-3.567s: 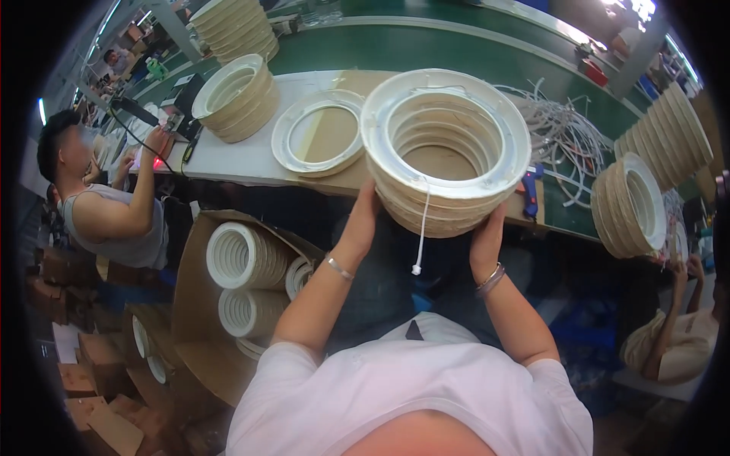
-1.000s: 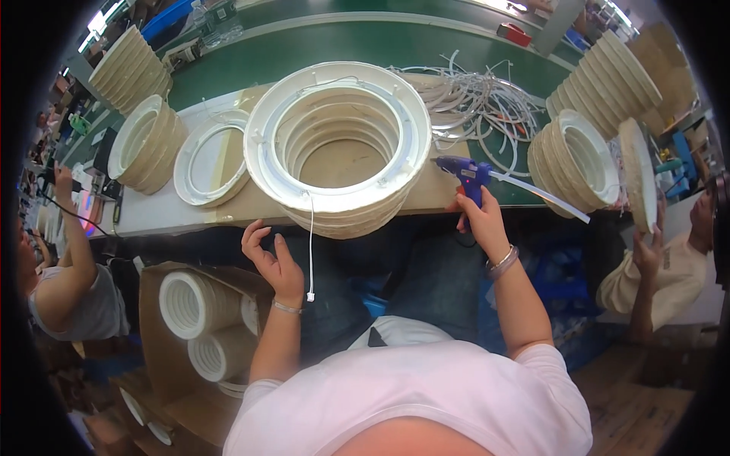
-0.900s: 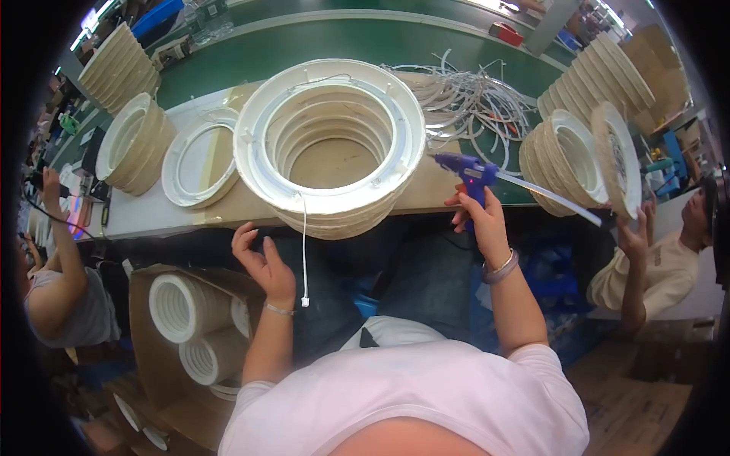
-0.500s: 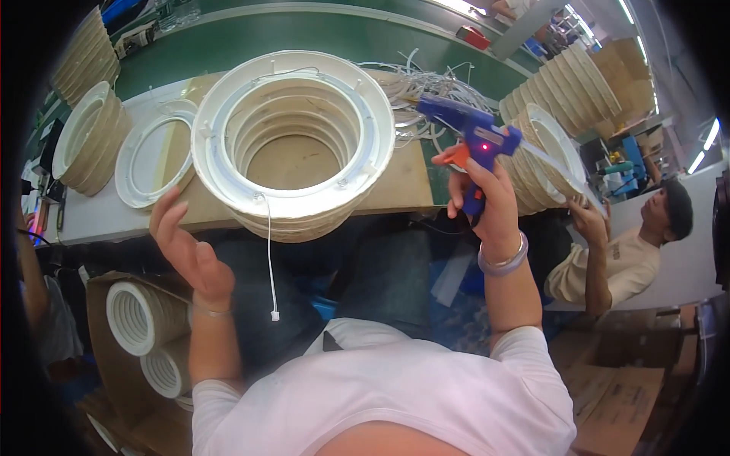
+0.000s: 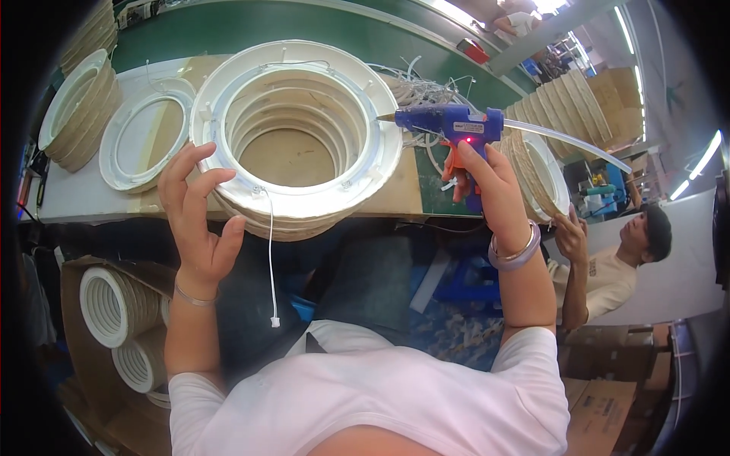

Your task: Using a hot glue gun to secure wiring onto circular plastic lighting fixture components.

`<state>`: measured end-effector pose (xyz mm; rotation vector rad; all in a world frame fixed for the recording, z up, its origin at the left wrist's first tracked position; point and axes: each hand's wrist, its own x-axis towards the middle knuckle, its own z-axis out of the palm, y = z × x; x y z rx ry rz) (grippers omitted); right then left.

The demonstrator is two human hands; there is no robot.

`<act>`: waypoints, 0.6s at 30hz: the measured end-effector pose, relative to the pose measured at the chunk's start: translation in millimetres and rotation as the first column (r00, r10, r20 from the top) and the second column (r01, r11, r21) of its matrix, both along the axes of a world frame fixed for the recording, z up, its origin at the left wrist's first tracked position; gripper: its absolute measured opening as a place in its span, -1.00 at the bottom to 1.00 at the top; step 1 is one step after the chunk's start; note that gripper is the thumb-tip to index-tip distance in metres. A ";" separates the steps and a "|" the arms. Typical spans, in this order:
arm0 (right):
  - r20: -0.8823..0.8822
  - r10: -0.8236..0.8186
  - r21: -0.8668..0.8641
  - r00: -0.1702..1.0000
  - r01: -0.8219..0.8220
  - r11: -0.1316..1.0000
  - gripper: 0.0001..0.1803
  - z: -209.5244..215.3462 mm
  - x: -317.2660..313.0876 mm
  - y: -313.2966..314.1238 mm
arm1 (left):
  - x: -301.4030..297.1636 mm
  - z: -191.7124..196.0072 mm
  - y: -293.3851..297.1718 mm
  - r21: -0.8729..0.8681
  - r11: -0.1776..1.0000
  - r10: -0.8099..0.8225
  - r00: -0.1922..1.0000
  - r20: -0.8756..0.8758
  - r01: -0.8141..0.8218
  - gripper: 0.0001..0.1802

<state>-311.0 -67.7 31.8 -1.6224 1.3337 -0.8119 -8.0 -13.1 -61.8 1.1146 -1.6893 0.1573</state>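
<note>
In front of me a stack of round white rings with tan fabric-like sides point(image 5: 304, 204) stands at the bench's near edge. A white cable point(image 5: 272, 258) with a small plug hangs from its front. My left hand point(image 5: 199, 209) is at the stack's left front rim, fingers spread and curved, gripping nothing; whether the fingertips touch is unclear. In my right hand point(image 5: 490, 178) is a blue hot glue gun point(image 5: 445, 121) with an orange trigger, a lit red light and a clear glue stick out the back. Its nozzle points left, over the top ring's right side.
A flat white ring point(image 5: 114, 171) and another ring stack point(image 5: 84, 114) stand to the left. Tangled white cables point(image 5: 426, 87) lie behind the glue gun. More stacks point(image 5: 566, 114) are at right, beside a co-worker point(image 5: 608, 266). A cardboard box point(image 5: 84, 327) holds rings below left.
The glue gun has swung level and moved left, bringing its nozzle over the top ring. My left hand has risen toward the stack's left front rim.
</note>
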 end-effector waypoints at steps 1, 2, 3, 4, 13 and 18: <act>-0.004 0.000 0.000 1.000 0.000 1.000 -0.68 0.4 1.7 0.1 | -0.3 -0.5 -0.3 0.002 1.000 0.008 1.000 0.006 -0.008 -0.59; -0.010 -0.019 -0.002 1.000 0.019 1.000 -0.69 0.6 3.6 0.2 | -0.6 -0.9 -0.5 0.004 1.000 0.016 1.000 0.013 -0.017 -0.59; -0.016 -0.038 -0.003 0.999 0.038 0.999 -0.69 1.0 5.0 0.3 | -1.1 -0.9 -0.6 0.004 1.000 0.017 1.000 0.010 -0.017 -0.59; -0.018 -0.036 -0.003 0.999 0.036 0.999 -0.69 1.8 6.3 0.8 | -1.4 -0.9 -0.4 0.009 1.000 0.013 1.000 0.008 -0.013 -0.59; -0.064 -0.071 -0.019 0.995 0.070 0.997 -0.71 8.3 11.8 3.0 | -1.3 -2.0 -0.7 0.012 1.000 0.014 1.000 0.011 -0.014 -0.60; -0.099 -0.090 -0.012 0.991 0.089 0.996 -0.74 12.8 9.5 4.0 | -1.7 0.5 -0.9 0.009 0.999 0.033 0.999 0.035 -0.033 -0.59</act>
